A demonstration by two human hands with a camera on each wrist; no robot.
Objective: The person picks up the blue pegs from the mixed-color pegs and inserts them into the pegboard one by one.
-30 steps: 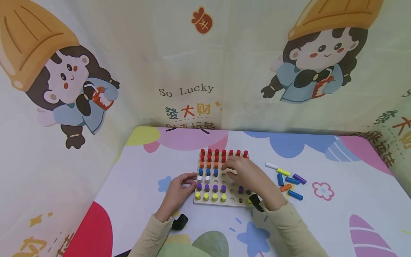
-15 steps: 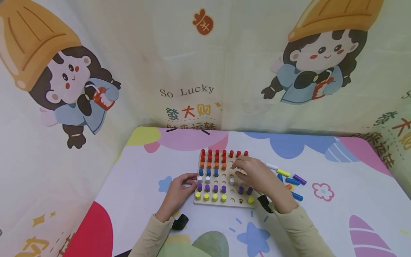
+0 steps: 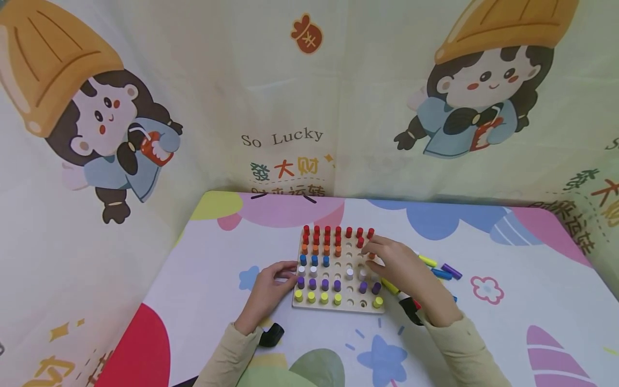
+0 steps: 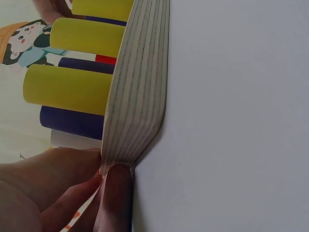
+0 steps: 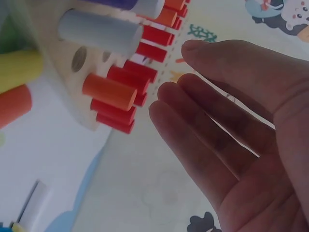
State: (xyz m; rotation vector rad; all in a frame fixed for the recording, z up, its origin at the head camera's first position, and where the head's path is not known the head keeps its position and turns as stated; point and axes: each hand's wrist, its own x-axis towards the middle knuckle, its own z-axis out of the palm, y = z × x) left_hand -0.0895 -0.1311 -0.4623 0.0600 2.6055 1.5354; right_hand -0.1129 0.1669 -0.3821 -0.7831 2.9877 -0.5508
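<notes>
We brace the pegboard's (image 3: 338,307) left edge with our left hand's (image 3: 266,290) fingertips, steadying it, while our right hand (image 3: 394,266), fingers relaxed and empty, hovers beside the orange peg (image 5: 110,91).

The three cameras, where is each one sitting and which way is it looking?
Head: worn on the head, looking forward and down at the pale wooden peg board on the cartoon-printed table; both hands and beige sleeves show.
Left wrist: on the left wrist, looking close along the board's layered edge; the left hand touches its corner.
Right wrist: on the right wrist, looking past the right hand, open and empty, at the board's red pegs.
Shared: all three show the board; head and left wrist both show the yellow pegs.
</notes>
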